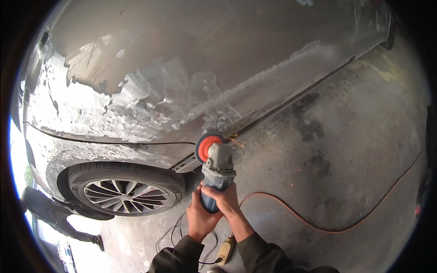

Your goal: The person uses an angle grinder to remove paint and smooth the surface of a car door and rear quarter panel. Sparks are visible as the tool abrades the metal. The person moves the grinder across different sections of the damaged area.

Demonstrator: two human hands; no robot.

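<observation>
Both my hands are wrapped round the dark body of an angle grinder (217, 175). My left hand (202, 217) grips it from the left and below. Across its right side and top lies my right hand (226, 200). The grinder's red and dark disc (209, 147) meets the lower edge of the car body (173, 59), just ahead of the wheel. Orange sparks (237, 141) fly off to the right of the disc. Bare-metal scratches and pale sanded patches (159, 98) cover the panel around it.
The car's wheel (125, 195) stands left of my hands. An orange cord (314, 227) curves over the concrete floor (355, 150) at right. A yellowish power socket (225, 251) with a black cable lies below my wrists. Another person (54, 216) is at far left.
</observation>
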